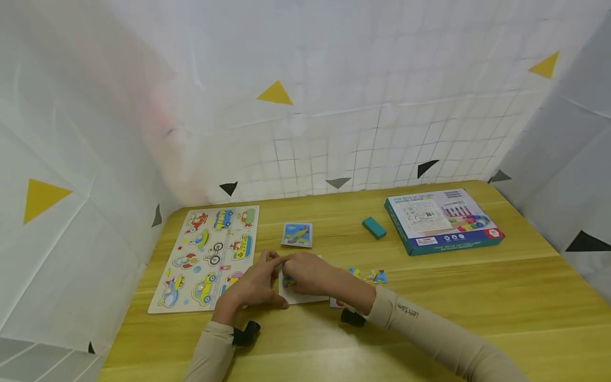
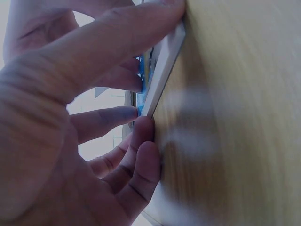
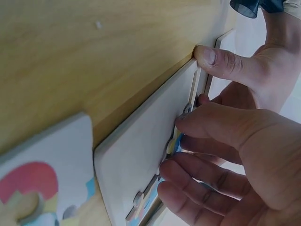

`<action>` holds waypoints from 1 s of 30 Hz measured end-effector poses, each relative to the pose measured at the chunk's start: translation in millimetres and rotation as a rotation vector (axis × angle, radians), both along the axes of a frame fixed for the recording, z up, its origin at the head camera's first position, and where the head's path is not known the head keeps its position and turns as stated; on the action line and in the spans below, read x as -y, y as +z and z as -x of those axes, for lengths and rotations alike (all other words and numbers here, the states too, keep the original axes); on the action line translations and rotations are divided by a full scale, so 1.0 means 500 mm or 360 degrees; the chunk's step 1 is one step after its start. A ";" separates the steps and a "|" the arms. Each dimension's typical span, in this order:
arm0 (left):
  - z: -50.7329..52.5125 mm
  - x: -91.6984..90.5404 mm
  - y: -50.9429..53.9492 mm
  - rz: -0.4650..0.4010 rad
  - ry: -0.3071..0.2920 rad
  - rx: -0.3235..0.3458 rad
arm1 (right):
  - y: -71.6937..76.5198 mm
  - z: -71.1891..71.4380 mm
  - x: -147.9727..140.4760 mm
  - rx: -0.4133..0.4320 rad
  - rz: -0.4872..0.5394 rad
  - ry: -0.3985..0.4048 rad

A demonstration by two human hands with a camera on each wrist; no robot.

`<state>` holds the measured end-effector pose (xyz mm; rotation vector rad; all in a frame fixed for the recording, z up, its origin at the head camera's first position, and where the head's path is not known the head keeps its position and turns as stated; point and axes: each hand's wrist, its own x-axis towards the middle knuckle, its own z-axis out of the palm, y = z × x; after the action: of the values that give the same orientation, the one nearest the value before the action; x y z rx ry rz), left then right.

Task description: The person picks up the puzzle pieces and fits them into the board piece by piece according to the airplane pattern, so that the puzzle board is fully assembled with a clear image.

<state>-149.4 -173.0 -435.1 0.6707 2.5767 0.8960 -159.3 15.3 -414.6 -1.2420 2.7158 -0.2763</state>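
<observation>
A thin white board [image 1: 310,298] lies on the table between the hands, with blue and yellow puzzle pieces [image 3: 176,141] along its far left side. My left hand [image 1: 253,286] holds the board at its left end, the thumb on the near corner and the fingertips at the far edge [image 2: 162,70]. Over the board, my right hand [image 1: 310,273] has its thumb and curved fingers around a blue and yellow piece, pinching it against the board. Most of that piece is hidden by the fingers.
A vehicle puzzle board [image 1: 193,265] lies at the left. Behind the hands is an airplane picture [image 1: 296,235]. To the right are loose pieces [image 1: 379,276], a teal block [image 1: 374,227] and a flat box [image 1: 444,220]. Another picture board [image 3: 70,160] sits under the right forearm.
</observation>
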 end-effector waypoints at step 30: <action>0.000 -0.003 0.001 0.0017 0.0024 0.0031 | -0.015 0.001 -0.026 0.0082 0.0165 0.0011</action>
<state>-149.7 -171.7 -434.7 0.6372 2.5705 0.8888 -159.8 28.2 -422.0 -1.2522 2.6839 -0.4474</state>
